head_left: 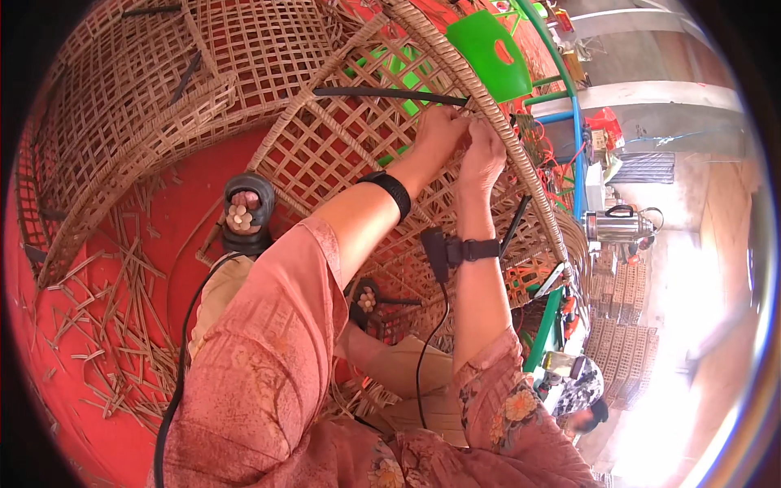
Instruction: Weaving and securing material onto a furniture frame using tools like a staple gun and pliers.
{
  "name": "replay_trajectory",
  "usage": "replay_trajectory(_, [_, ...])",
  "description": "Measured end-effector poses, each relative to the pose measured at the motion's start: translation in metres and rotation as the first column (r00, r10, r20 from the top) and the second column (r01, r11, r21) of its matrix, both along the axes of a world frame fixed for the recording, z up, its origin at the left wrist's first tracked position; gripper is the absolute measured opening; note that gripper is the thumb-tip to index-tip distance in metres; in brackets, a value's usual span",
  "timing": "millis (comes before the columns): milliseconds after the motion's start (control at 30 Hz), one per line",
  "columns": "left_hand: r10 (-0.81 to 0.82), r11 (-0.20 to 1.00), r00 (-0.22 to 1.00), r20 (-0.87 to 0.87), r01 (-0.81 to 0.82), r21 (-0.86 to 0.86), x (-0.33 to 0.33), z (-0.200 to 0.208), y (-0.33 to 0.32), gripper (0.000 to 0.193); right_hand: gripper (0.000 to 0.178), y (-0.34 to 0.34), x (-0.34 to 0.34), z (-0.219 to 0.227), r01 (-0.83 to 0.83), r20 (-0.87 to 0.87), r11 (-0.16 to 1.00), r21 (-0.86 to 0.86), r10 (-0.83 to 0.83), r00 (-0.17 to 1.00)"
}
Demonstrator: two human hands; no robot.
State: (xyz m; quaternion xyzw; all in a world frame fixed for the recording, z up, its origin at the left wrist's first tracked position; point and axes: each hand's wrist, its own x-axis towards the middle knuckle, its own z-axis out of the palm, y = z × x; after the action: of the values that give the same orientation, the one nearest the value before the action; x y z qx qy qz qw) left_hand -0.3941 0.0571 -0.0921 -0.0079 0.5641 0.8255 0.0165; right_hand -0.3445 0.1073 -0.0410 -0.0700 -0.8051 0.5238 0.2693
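A woven wicker panel [329,146] with an open lattice stands tilted before me, edged by a thick wrapped rim [527,163]. My left hand [440,137] and my right hand [483,154] meet just inside that rim, fingertips close together. The fingers of both are bent and closed in a pinch. What they grip is hidden behind the fingers and too small to name. A dark bar [382,93] crosses the lattice and ends at the rim by my left hand. Below my right hand, another dark bar [515,226] lies against the weave.
More latticed wickerwork [244,53] stands at the far left. Loose cane strips [134,333] litter the red floor covering [61,390]. A green plastic chair [484,61] is behind the rim, near a blue-and-green metal frame [578,146]. A metal kettle [606,227] stands at right. Black cables hang along my arms.
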Motion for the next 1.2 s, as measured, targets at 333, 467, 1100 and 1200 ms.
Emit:
replay_trajectory(333, [-0.207, 0.918, 0.968, 0.139, 0.144, 0.369, 0.002, 0.001, -0.009, 0.016, 0.011, -0.011, -0.006, -0.002, -0.049, -0.027, 0.827, -0.56, 0.041, 0.999])
replay_trajectory(467, [-0.16, 0.974, 0.974, 0.161, 0.13, 0.183, -0.004, -0.003, -0.011, 0.019, 0.007, -0.027, -0.01, 0.001, 0.126, 0.074, 0.838, -0.532, -0.102, 0.992])
replay_trajectory(1100, [-0.209, 0.901, 0.964, 0.165, 0.255, -0.35, -0.006, -0.006, -0.023, 0.037, 0.006, 0.015, -0.039, -0.023, 0.194, 0.17, 0.878, -0.438, -0.131, 0.977])
replay_trajectory(1200, [-0.091, 0.907, 0.985, 0.143, 0.142, -0.396, -0.01, -0.013, -0.022, 0.032, 0.004, 0.008, -0.041, -0.023, 0.165, 0.159, 0.87, -0.464, -0.101, 0.982])
